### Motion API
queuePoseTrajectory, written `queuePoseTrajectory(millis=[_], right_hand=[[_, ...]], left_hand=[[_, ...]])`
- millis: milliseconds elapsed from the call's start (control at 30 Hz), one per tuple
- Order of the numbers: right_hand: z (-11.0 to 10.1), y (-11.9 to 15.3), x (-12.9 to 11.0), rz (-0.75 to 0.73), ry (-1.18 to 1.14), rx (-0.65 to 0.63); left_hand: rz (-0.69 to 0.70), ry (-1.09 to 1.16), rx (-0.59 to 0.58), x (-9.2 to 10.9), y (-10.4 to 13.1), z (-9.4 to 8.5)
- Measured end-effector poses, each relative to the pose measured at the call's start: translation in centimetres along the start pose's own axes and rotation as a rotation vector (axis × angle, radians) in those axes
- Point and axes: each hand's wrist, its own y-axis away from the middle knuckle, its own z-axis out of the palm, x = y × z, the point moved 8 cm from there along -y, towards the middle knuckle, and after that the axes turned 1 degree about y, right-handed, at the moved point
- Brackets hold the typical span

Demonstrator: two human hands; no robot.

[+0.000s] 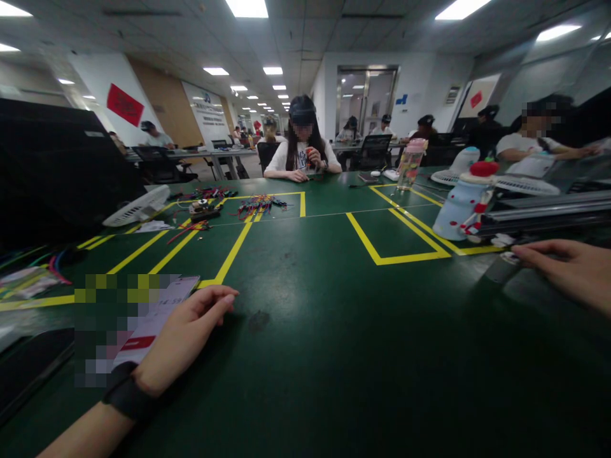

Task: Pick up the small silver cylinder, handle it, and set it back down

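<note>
My left hand (200, 316) rests over the green table (334, 331), its fingers curled with thumb and index close together. Whether anything small is between them cannot be made out. Under and beside that wrist lies a phone (160, 318) with a lit screen, partly blurred out. At the right edge, my right hand (568, 264) pinches the top of a small grey cylindrical object (501, 268) at the table. A light blue bottle (456, 207) with a red top stands just beyond it.
Bundles of coloured wires (260, 205) and a white fan (138, 207) lie at the back left. A dark monitor (57, 165) stands at far left. A pink-lidded bottle (411, 165) stands at the back, and a person (303, 143) sits across the table.
</note>
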Motion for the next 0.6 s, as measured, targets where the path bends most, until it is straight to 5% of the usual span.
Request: queuePoseTrajectory(millis=[267, 600], right_hand=[[0.5, -0.8, 1.1, 0.04, 0.04, -0.043], [-0.1, 0.2, -0.8, -0.037, -0.01, -0.046]], left_hand=[[-0.005, -0.015, 0.009, 0.3, 0.2, -0.1], [0.022, 0.025, 0.014, 0.2, 0.1, -0.3]])
